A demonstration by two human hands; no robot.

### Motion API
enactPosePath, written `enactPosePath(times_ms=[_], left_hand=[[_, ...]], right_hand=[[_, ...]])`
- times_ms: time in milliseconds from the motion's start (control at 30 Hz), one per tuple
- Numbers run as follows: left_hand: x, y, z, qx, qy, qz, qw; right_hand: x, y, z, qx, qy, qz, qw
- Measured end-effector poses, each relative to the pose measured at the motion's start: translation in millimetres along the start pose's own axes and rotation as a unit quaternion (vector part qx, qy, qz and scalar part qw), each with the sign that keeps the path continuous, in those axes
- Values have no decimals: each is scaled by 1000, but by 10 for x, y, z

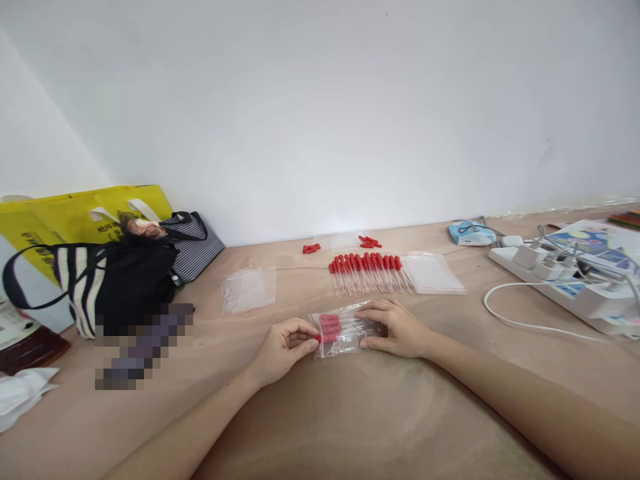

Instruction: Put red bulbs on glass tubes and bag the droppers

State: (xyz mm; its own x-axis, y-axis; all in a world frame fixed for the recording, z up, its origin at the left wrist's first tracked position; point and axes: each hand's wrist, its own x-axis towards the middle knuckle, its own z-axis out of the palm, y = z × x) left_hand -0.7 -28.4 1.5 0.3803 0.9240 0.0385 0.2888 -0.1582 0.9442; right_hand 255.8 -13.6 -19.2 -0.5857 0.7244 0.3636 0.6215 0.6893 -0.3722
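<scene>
A clear zip bag lies flat in front of me, with several red-headed pieces inside, their heads toward its left end. At that left end, my left hand pinches the red head of one more piece between thumb and fingers; the rest of this piece is hard to make out in the bag. My right hand grips the bag's right end, thumb on the near side and fingers on the far side. Beyond the bag, a row of red-headed thin clear sticks rests on the table.
Flat clear bags lie at the left, and a stack of bags lies right of the row. Small red pieces sit near the wall. A power strip with cables stands right; a black bag and yellow bag stand left.
</scene>
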Motion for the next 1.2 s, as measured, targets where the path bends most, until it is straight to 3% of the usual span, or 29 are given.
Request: enactPosePath(times_ms=[300, 433, 533, 633, 767, 900, 1000, 1067, 1133, 1200], left_hand=[[-12, 36, 43, 80, -31, 47, 995], [-30, 2, 87, 114, 6, 30, 993], [-36, -12, 89, 194, 46, 70, 977], [-13, 2, 51, 294, 32, 176, 939], [24, 36, 12, 335, -82, 345, 873], [-20, 60, -2, 354, -163, 390, 834], [-99, 48, -82, 385, -157, 408, 813], [-149, 15, -175, 425, -128, 456, 772], [-175, -38, -270, 482, -76, 488, 724], [-152, -103, -339, 539, -10, 480, 692]], right_hand=[[17, -41, 36, 4, 2, 3, 1000], [10, -10, 41, 23, 4, -11, 1000], [12, -14, 38, 48, -3, -27, 998], [13, -42, 23, 68, -15, -43, 997], [0, -65, 8, 88, -19, -52, 995], [-18, -58, 7, 102, -28, -55, 993], [-25, -49, 3, 99, -24, -60, 993], [-27, -43, -3, 98, -24, -62, 993], [-28, -36, -5, 94, -30, -58, 993], [-29, -30, -2, 84, -35, -51, 995]])
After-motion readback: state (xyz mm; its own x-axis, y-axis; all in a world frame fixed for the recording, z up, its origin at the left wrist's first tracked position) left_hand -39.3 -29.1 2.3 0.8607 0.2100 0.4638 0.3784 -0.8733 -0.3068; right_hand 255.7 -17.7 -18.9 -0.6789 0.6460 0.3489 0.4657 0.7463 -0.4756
